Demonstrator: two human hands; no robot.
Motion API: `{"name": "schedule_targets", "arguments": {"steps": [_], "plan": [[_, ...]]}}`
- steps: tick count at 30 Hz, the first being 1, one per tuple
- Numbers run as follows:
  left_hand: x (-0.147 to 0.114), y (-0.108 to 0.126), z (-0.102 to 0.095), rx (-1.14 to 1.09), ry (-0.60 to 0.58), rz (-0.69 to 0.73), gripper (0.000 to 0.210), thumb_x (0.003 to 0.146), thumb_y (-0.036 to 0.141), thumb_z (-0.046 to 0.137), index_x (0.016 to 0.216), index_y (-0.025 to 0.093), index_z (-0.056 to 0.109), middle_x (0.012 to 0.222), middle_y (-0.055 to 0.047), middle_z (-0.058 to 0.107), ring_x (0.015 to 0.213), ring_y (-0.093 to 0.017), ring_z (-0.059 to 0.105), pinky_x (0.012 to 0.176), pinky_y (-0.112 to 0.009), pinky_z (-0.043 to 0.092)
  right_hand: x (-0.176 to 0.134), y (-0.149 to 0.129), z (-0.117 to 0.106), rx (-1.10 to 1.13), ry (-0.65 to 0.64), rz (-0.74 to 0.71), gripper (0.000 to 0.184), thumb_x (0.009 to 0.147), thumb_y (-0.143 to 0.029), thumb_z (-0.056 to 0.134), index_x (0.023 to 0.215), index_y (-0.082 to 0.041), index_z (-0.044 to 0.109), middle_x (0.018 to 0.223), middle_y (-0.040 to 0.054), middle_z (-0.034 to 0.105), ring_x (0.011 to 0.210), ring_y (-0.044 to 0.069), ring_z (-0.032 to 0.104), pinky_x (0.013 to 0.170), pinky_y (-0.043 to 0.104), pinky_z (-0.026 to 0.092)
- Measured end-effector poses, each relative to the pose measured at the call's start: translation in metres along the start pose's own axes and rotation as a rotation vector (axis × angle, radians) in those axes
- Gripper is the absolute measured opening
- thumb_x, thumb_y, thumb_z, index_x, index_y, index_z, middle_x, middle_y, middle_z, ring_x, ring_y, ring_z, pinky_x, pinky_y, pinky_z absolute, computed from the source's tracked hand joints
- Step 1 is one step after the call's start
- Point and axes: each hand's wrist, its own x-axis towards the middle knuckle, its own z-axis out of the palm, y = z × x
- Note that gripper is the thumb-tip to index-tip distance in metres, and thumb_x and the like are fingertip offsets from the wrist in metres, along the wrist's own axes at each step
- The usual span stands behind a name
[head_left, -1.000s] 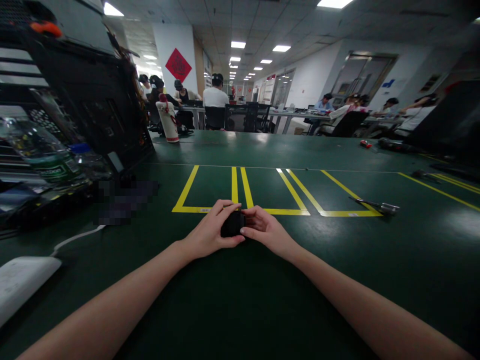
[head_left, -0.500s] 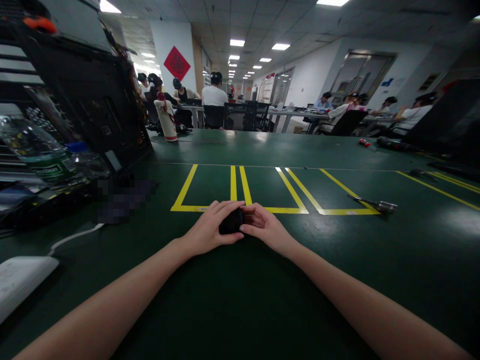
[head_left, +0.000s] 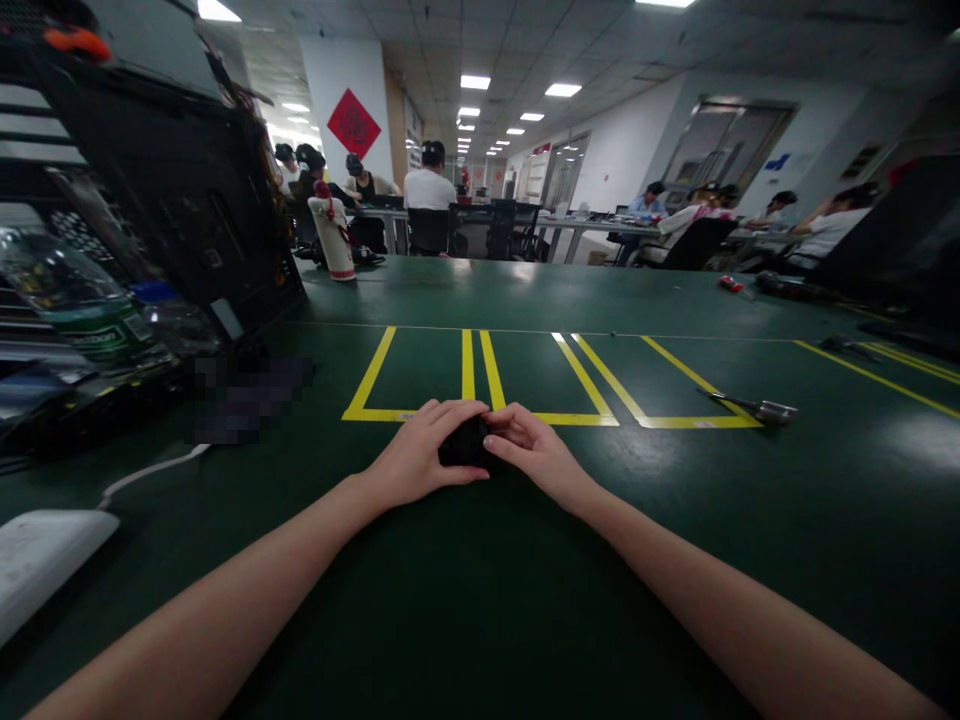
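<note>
In the middle of the head view, a small black rounded object (head_left: pixel 463 445) sits low over the green table; its kind does not show. My left hand (head_left: pixel 420 450) curves round its left side, fingers over the top and thumb along the lower edge. From the right, my right hand (head_left: pixel 536 455) has its thumb and bent fingers at the object's right end. Both hands hide part of it. Yellow tape (head_left: pixel 571 420) marks outlined boxes on the table just beyond my fingers.
To the right lies a metal tool (head_left: pixel 772 412) with a thin shaft. A black computer case (head_left: pixel 217 220), a plastic bottle (head_left: pixel 82 310) and a white power strip (head_left: pixel 45 560) stand at left. A white bottle (head_left: pixel 334 240) is farther back. Several people sit beyond the table.
My right thumb has shifted slightly upward at the black object's right end. My left hand keeps its grip. Otherwise the view has barely moved.
</note>
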Motion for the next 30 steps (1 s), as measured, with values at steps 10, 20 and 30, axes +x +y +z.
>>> {"name": "schedule_targets", "arguments": {"steps": [10,20,30], "plan": [[-0.0004,0.0014,-0.0006,-0.003,0.004,0.006,0.063,0.069,0.037,0.063,0.123,0.027,0.032,0.12,-0.004,0.046,0.103,-0.021,0.045,0.086,-0.038,0.039,-0.0002,-0.0037,-0.0009,-0.077,-0.03,0.046,0.025,0.076,-0.028,0.054,0.099,-0.021,0.049,0.101,0.0029,0.053,0.095,0.015,0.054,0.088,0.036,0.043],[-0.0008,0.0015,0.0012,-0.052,0.007,-0.007,0.062,0.071,0.031,0.063,0.124,0.028,0.03,0.12,-0.004,0.046,0.108,-0.021,0.043,0.09,-0.039,0.037,-0.0019,-0.002,0.0007,-0.023,-0.052,-0.009,0.029,0.071,-0.02,0.059,0.096,-0.023,0.045,0.101,0.001,0.051,0.098,0.015,0.053,0.089,0.036,0.042],[0.0003,0.0014,0.0,-0.045,-0.006,-0.01,0.063,0.07,0.032,0.063,0.123,0.027,0.03,0.118,-0.004,0.047,0.106,-0.021,0.045,0.088,-0.038,0.039,0.0023,-0.0003,0.0001,-0.064,0.022,0.052,0.03,0.074,-0.027,0.057,0.101,-0.022,0.047,0.104,0.0035,0.053,0.098,0.016,0.053,0.088,0.036,0.043]]}}
